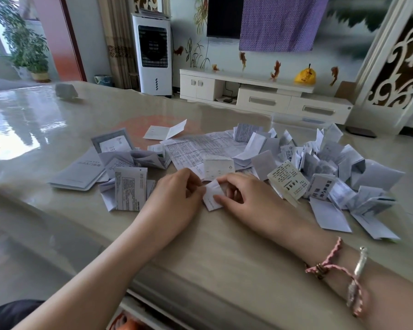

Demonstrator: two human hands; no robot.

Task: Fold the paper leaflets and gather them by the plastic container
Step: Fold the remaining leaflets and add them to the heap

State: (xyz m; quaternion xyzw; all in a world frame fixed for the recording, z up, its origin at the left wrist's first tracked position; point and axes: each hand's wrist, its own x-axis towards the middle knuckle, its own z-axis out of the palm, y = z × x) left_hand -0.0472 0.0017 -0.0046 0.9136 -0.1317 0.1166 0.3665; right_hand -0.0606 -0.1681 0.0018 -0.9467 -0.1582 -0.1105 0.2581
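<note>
At the near middle of the glossy beige table (57, 129), both hands are on one small white folded paper leaflet (212, 195); the left hand (177, 191) pinches its 9 o'clock edge with curled fingers, the right hand (243, 194) curls over its 3 o'clock side, thumb pressing on top; just past it at 12 o'clock sits the small clear plastic container (218, 166); a big messy heap of folded leaflets (320, 167) sprawls off toward 2 o'clock.

Both forearms are bare, with no sleeves showing. The right wrist wears a pink braided cord (329, 260) tied in a knot with a small brown bead, and beside it a pale silvery bangle (359, 265). The left hand (174, 189) and right hand (246, 194) carry no rings.
</note>
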